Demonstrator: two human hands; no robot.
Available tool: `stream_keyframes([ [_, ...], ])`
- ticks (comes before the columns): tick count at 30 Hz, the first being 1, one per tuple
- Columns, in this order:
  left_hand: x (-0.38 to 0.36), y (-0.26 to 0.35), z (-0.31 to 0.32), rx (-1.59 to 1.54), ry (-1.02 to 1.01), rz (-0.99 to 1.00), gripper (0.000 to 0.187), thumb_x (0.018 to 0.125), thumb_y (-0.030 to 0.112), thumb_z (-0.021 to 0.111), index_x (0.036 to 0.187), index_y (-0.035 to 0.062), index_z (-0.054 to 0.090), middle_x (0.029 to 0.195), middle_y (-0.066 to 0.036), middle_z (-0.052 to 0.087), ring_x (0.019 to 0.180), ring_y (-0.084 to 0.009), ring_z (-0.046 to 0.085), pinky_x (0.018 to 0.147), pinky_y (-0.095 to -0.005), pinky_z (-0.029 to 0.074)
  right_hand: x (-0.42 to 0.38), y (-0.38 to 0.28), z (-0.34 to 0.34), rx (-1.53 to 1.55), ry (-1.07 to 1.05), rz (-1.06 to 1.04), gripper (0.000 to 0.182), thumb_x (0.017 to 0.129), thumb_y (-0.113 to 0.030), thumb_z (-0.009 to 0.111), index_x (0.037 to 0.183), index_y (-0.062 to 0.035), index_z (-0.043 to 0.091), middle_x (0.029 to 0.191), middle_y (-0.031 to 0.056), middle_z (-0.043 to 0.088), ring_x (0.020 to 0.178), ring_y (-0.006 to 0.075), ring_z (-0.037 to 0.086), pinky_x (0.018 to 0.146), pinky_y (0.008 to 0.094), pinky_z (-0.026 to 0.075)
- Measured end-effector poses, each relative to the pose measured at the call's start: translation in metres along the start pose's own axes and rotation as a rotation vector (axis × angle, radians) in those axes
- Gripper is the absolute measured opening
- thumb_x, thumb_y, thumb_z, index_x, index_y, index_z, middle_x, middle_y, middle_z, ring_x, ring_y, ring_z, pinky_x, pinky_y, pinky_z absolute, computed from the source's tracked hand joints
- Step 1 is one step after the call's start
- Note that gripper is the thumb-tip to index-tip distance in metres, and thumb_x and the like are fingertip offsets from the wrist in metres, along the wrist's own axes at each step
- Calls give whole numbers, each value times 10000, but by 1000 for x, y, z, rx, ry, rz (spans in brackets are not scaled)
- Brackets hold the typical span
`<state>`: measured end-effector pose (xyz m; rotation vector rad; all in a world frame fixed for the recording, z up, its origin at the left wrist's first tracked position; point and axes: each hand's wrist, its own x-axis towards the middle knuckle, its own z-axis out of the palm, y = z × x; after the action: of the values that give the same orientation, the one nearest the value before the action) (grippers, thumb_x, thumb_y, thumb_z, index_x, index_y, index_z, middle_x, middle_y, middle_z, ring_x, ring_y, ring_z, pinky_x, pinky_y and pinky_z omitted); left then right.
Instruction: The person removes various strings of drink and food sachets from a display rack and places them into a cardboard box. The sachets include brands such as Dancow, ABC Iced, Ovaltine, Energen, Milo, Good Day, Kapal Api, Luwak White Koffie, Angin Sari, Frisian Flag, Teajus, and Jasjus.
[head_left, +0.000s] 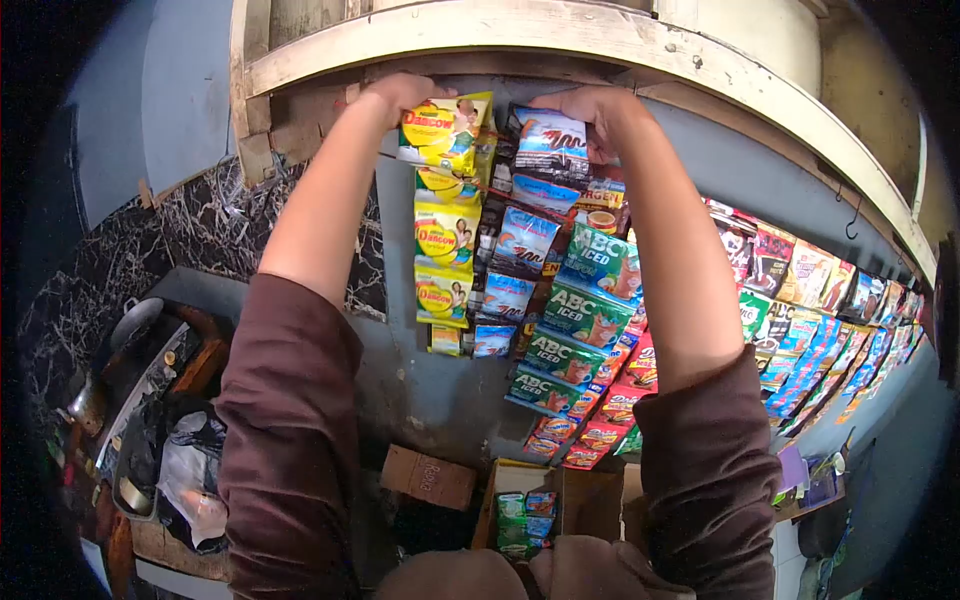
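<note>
Both arms reach up to sachet strips hanging under a wooden beam. My left hand (398, 94) is at the top of a yellow Dancow strip (443, 235), its fingers partly hidden behind the top sachet. My right hand (600, 112) is closed around the top of a blue and white sachet strip (525, 240), with some fingers behind it. Green ABC Iced sachets (585, 312) hang below my right hand. A thin dark cord crosses in front of the yellow strip.
A wooden beam (500, 28) runs above the hands. More sachet strips (800, 270) line the wall at right. Below are an open cardboard box (575, 510) with sachets, a closed brown box (428, 477), and a black plastic bag (150, 450) at left.
</note>
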<state>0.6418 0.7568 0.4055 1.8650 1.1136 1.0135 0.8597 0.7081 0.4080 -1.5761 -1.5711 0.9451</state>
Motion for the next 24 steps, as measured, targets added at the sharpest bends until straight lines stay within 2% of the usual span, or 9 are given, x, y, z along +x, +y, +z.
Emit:
stream_keyframes([
  [2, 8, 7, 11, 13, 121, 102, 316, 797, 298, 541, 897, -1, 569, 829, -83, 606, 651, -110, 567, 587, -242, 459, -11, -8, 4, -250, 102, 19, 323, 686, -435, 603, 497, -183, 531, 511, -32, 527, 384, 91, 420, 385, 277, 359],
  [7, 65, -11, 10, 129, 463, 465, 331, 773, 260, 564, 982, 4, 549, 907, -84, 574, 752, -140, 519, 654, -274, 420, -27, -26, 9, -739, 245, -69, 279, 738, -373, 569, 625, -118, 585, 557, 39, 548, 465, 142, 486, 455, 325, 417],
  [9, 53, -9, 14, 845, 719, 585, 329, 754, 202, 579, 1025, 21, 534, 925, -73, 573, 763, -148, 521, 667, -270, 417, -6, -31, 8, -845, 186, -85, 281, 763, -365, 522, 678, -104, 582, 516, 38, 501, 444, 148, 450, 447, 337, 414],
  [13, 8, -15, 24, -367, 506, 687, 279, 727, 135, 590, 987, 44, 542, 933, -77, 576, 797, -184, 552, 685, -284, 435, 93, -7, -15, -215, 962, -932, 261, 823, -249, 439, 910, -41, 571, 754, 97, 576, 560, 188, 525, 545, 365, 455],
  [14, -5, -17, 21, -501, 385, 688, 251, 723, 121, 593, 944, 21, 527, 886, -79, 573, 735, -158, 550, 635, -256, 441, 55, 5, -3, -833, 1368, -1056, 252, 829, -176, 466, 1005, -6, 528, 867, 91, 574, 706, 169, 545, 651, 305, 457],
  [15, -13, -22, 17, -634, 260, 682, 228, 719, 107, 596, 901, -2, 512, 838, -80, 570, 672, -132, 548, 585, -227, 447, 26, 14, 10, -835, 1366, -1049, 252, 829, -176, 466, 1005, -6, 528, 867, 91, 574, 706, 169, 545, 651, 305, 457],
  [17, -14, -36, 8, -704, 119, 718, 229, 745, 175, 584, 882, 13, 496, 827, -91, 566, 685, -151, 551, 596, -261, 466, -11, 28, 34, 344, 548, -833, 270, 809, -145, 521, 1051, -25, 509, 876, 70, 575, 803, 141, 536, 702, 253, 438],
  [20, -23, -39, -3, -833, -121, 2, 329, 799, 270, 519, 958, -14, 477, 854, -89, 580, 771, -203, 575, 677, -339, 492, -18, 66, 50, 645, 282, -871, 246, 771, -176, 573, 938, -9, 505, 841, 99, 579, 760, 144, 553, 711, 266, 440],
  [24, -8, -37, 10, -468, -350, -122, 361, 799, 303, 529, 986, -5, 503, 929, -118, 594, 774, -180, 603, 672, -320, 497, -28, 60, 30, 903, -6, -331, 321, 751, -299, 577, 842, -4, 489, 762, 108, 585, 636, 174, 595, 613, 307, 518],
])
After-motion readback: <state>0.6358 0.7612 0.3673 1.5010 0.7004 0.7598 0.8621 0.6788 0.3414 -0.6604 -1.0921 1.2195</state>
